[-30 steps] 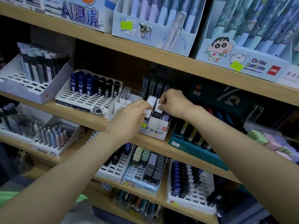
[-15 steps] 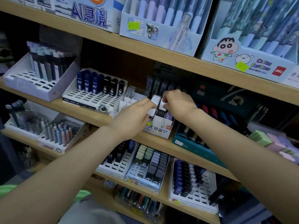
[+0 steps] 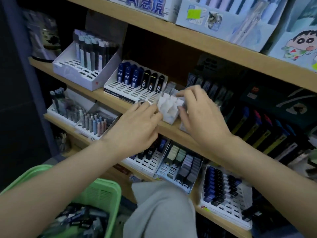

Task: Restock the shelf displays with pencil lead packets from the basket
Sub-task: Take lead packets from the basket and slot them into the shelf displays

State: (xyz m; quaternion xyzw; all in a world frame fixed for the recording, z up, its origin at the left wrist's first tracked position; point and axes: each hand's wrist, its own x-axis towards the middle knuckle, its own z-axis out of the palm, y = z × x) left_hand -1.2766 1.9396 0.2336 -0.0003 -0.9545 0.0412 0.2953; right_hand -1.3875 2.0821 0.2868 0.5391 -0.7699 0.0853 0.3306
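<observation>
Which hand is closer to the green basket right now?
Left. The left hand touches the left side of the white box, above and right of the basket, with its forearm crossing over the rim. The right hand holds the box's right side, farther away.

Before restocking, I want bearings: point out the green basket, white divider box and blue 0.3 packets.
green basket [image 3: 104, 185], head view, far rim.
white divider box [image 3: 169, 109], head view, middle dividers.
blue 0.3 packets [image 3: 127, 77], head view, label.

white divider box [image 3: 169, 109] between the fingers [image 3: 151, 110] looks like matt card, prob paper. shelf board [image 3: 173, 133] under them = light wood-look, smooth. lead cases [image 3: 137, 78] just left of the fingers: glossy plastic. basket [image 3: 103, 188] well below: green plastic w/ perforated wall. knee [image 3: 161, 208]: grey matt cloth.
</observation>
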